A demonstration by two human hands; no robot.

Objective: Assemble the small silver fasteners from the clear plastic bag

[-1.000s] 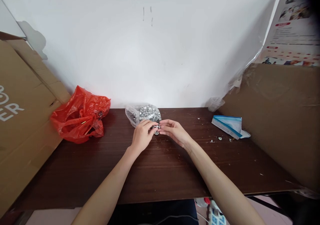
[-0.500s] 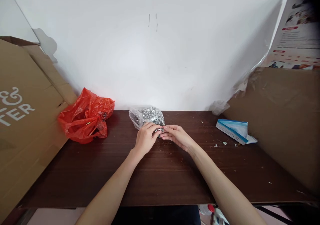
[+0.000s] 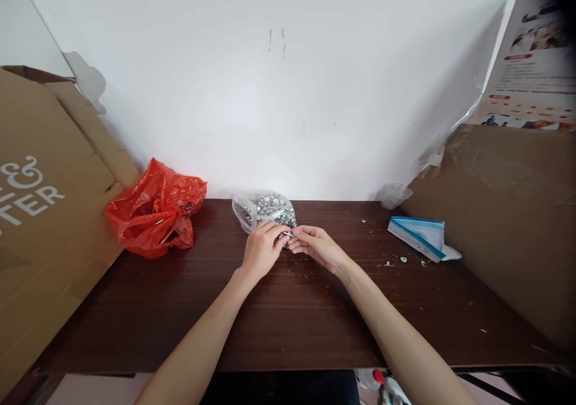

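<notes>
Between the fingertips of both hands is a small shiny metal part (image 3: 285, 234), mostly covered by the fingers and too small to name exactly. My left hand (image 3: 262, 248) pinches it from the left with thumb and forefinger. From the right, the thumb and fingers of my right hand (image 3: 318, 247) close on its other end. Right behind the hands lies a clear plastic bag (image 3: 245, 210) with its mouth toward the left. Many small silvery metal pieces (image 3: 275, 205) fill it.
A crumpled red plastic bag (image 3: 155, 213) sits at the left, against a cardboard box (image 3: 49, 261). To the right lies a blue-and-white packet (image 3: 418, 237) near white scraps (image 3: 403, 260). Another cardboard box (image 3: 508, 213) bounds the dark wooden table (image 3: 292, 327) there. A white wall (image 3: 306, 105) stands behind.
The fingertips have shifted slightly around the metal part, and less of it shows now. Both hands stay in the same place; the view has tilted a little.
</notes>
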